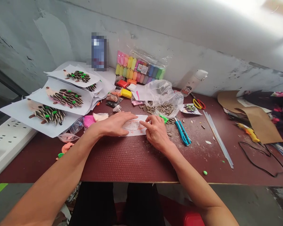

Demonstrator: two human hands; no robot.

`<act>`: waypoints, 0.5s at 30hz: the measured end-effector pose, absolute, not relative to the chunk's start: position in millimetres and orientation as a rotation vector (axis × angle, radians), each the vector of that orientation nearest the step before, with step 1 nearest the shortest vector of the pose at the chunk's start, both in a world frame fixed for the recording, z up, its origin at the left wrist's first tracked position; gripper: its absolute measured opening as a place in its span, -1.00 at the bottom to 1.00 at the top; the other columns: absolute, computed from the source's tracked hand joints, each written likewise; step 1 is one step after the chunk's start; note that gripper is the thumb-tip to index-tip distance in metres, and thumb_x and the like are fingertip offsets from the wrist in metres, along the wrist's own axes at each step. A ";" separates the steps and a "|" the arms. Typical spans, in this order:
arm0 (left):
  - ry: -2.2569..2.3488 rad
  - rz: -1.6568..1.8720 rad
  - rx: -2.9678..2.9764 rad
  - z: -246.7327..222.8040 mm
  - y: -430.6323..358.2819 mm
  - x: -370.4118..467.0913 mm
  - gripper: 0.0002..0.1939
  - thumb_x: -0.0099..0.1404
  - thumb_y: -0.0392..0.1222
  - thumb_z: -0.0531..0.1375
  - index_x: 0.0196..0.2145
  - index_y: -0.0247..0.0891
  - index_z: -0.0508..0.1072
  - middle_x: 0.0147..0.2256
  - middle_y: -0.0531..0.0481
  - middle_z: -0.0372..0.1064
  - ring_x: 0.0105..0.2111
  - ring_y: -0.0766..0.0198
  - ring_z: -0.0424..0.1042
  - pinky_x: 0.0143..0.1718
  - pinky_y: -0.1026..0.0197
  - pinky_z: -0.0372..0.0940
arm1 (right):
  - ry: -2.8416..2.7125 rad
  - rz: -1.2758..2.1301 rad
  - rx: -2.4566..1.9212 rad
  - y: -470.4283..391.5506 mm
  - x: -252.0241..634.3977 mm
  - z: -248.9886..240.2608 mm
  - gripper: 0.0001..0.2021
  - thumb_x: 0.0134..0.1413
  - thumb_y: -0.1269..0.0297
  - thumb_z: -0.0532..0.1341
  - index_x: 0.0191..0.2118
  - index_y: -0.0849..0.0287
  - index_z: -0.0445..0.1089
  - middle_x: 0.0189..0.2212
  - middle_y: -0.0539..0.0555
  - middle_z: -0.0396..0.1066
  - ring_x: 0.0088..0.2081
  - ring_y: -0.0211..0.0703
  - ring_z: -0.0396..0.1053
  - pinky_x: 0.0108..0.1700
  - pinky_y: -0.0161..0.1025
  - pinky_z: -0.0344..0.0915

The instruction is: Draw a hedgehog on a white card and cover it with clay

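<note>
A small white card [131,133] with an orange-red line drawing lies on the dark red table, a whitish patch inside the outline. Flat over its left edge rests my left hand [115,124], fingers spread and holding nothing. From the right, my right hand [157,131] touches the card with its index finger extended; the other fingers are curled and nothing shows in them. Just behind the hands is a pile of striped sunflower seeds [163,108], partly under a clear plastic bag [166,91]. A green lump of clay [164,118] sits by my right hand.
Sheets with seed-covered hedgehogs [68,98] are stacked at left, beside a power strip [4,141]. Packs of coloured clay [141,69] lean on the wall. Rightward are a blue cutter [182,131], scissors [198,103], glue sticks [218,138] and a corded yellow glue gun [248,131].
</note>
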State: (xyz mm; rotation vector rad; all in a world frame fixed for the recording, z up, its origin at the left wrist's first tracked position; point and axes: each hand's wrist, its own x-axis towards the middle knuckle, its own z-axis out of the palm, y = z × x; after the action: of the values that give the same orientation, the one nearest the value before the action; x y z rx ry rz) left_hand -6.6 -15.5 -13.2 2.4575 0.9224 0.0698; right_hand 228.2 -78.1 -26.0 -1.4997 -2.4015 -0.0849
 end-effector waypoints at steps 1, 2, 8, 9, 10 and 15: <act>0.930 0.056 2.454 -13.2 -15.8 -5.8 -0.21 0.23 -0.10 0.19 0.39 -0.19 0.13 0.40 -0.14 0.09 0.40 -0.05 0.03 0.38 -0.06 -0.02 | -2.411 -0.089 -1.511 -78.5 227.8 -25.9 -0.60 0.19 0.53 0.15 0.04 0.04 0.54 -0.11 0.15 0.37 -0.12 -0.03 0.20 -0.06 -0.09 0.05; 0.940 0.042 2.451 -13.3 -16.2 -4.6 -0.20 0.23 -0.06 0.21 0.39 -0.21 0.12 0.40 -0.15 0.08 0.40 -0.06 0.02 0.38 -0.06 -0.04 | -2.419 -0.094 -1.521 -79.0 227.4 -25.5 -0.61 0.19 0.53 0.15 0.03 0.05 0.55 -0.12 0.15 0.38 -0.12 -0.03 0.20 -0.06 -0.09 0.05; 0.933 0.038 2.481 -16.5 -16.6 0.7 -0.17 0.26 0.11 0.25 0.39 -0.15 0.10 0.42 -0.13 0.03 0.44 -0.05 -0.09 0.40 -0.11 -0.15 | -2.407 -0.088 -1.501 -80.8 226.2 -21.4 -0.64 0.21 0.53 0.13 -0.01 0.09 0.57 -0.18 0.14 0.38 -0.15 -0.04 0.19 -0.06 -0.09 0.06; 0.924 0.046 2.487 -17.4 -16.1 0.3 -0.18 0.27 0.12 0.25 0.39 -0.14 0.11 0.42 -0.12 0.04 0.44 -0.05 -0.08 0.39 -0.10 -0.15 | -2.414 -0.086 -1.476 -80.8 225.8 -21.1 -0.63 0.21 0.53 0.12 0.00 0.09 0.56 -0.18 0.14 0.38 -0.16 -0.05 0.19 -0.06 -0.10 0.05; 0.915 0.054 2.494 -18.3 -15.5 -0.3 -0.18 0.27 0.14 0.25 0.38 -0.12 0.11 0.41 -0.12 0.05 0.43 -0.05 -0.08 0.39 -0.10 -0.14 | -2.428 -0.086 -1.453 -80.9 225.2 -21.1 -0.63 0.22 0.52 0.12 0.00 0.09 0.56 -0.19 0.13 0.37 -0.16 -0.05 0.18 -0.06 -0.10 0.05; 0.910 0.075 2.510 -19.5 -14.6 -2.2 -0.20 0.30 0.14 0.23 0.38 -0.13 0.11 0.40 -0.13 0.07 0.43 -0.07 -0.07 0.38 -0.10 -0.12 | -2.522 -0.137 -1.446 -82.3 221.3 -23.8 -0.67 0.29 0.45 0.10 0.02 0.09 0.53 -0.21 0.14 0.37 -0.18 -0.05 0.15 -0.07 -0.10 0.01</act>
State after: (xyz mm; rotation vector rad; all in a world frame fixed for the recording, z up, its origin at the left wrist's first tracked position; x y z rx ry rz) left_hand -2.2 -14.6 -19.5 2.5103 0.9104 0.0745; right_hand 221.3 -82.3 -23.8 -1.4465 -2.5217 -0.1366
